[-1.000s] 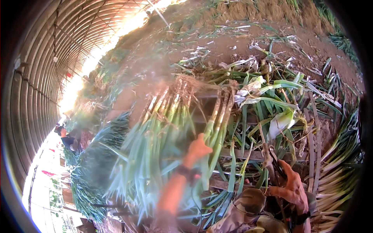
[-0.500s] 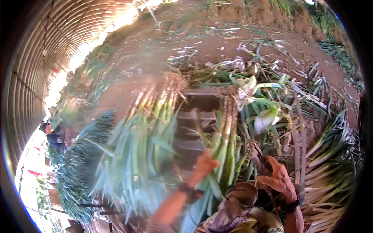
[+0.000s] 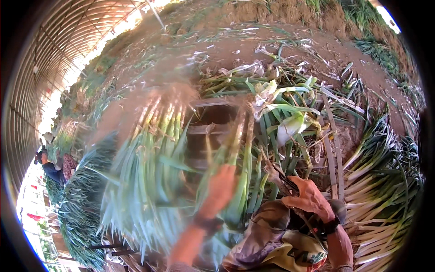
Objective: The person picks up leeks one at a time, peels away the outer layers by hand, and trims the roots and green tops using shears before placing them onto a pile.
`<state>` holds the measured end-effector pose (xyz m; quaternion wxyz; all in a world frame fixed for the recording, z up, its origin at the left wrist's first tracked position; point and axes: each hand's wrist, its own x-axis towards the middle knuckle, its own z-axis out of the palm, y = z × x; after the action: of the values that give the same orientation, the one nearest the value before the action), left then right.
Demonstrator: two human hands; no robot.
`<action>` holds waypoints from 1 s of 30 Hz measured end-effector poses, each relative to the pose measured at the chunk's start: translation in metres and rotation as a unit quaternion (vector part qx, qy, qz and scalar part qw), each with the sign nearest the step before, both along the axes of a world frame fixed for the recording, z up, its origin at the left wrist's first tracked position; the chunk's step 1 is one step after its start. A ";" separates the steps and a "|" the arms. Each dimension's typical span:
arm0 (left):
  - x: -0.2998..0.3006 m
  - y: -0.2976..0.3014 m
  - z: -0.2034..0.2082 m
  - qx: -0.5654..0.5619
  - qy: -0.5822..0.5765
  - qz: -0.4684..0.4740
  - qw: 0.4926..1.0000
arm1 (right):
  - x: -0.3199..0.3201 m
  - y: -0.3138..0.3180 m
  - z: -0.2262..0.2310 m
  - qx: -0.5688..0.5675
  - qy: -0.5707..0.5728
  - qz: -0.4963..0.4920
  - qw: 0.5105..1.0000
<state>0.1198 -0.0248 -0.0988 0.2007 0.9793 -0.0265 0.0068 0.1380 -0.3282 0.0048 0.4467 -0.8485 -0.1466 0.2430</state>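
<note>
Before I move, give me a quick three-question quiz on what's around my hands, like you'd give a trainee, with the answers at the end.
1. Multiple choice: what is nearest your left hand?
A) a metal bucket
B) long green stalks
C) a coiled hose

2. True or false: the pile of white-stemmed stalks lies to the left of your right hand.

3. Short answer: what is worn on the right wrist?

Key: 1. B. 2. False; the pile lies to its right. 3. A dark band.

Blurry L hand point(image 3: 219, 187) nr grn onions point(image 3: 247, 170)
</note>
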 end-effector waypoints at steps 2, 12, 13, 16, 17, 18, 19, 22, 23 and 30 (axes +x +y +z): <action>0.002 -0.019 -0.014 -0.001 0.039 0.013 0.999 | -0.001 0.000 0.002 0.005 0.005 0.005 1.000; 0.014 -0.062 -0.064 -0.157 0.020 0.075 0.985 | -0.011 -0.014 -0.005 -0.020 -0.054 0.031 0.998; 0.016 -0.073 -0.053 -0.287 0.067 0.145 0.945 | -0.010 -0.020 -0.003 -0.029 -0.052 0.027 0.998; 0.017 -0.068 -0.053 -0.382 0.088 0.227 0.891 | -0.011 -0.018 -0.003 -0.037 -0.047 0.044 0.997; 0.019 -0.064 -0.058 -0.357 0.068 0.234 0.902 | -0.011 -0.017 -0.004 -0.040 -0.044 0.053 0.997; 0.020 -0.053 -0.068 -0.356 0.063 0.240 0.901 | -0.011 -0.012 -0.003 -0.037 -0.046 0.061 0.996; 0.021 -0.042 -0.076 -0.348 0.075 0.220 0.908 | -0.011 -0.005 -0.003 -0.045 -0.063 0.079 0.994; 0.027 -0.043 -0.077 -0.360 0.113 0.190 0.906 | -0.011 0.004 0.001 -0.067 -0.072 0.085 0.992; 0.029 -0.046 -0.073 -0.373 0.135 0.187 0.899 | -0.010 0.006 0.004 -0.077 -0.073 0.096 0.990; 0.025 -0.048 -0.060 -0.266 0.117 0.142 0.946 | -0.011 0.022 -0.007 -0.105 -0.115 0.141 0.978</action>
<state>0.1449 -0.0724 -0.1587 0.4522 0.8780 0.1392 -0.0727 0.1270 -0.3067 -0.0020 0.2962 -0.8837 -0.2891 0.2185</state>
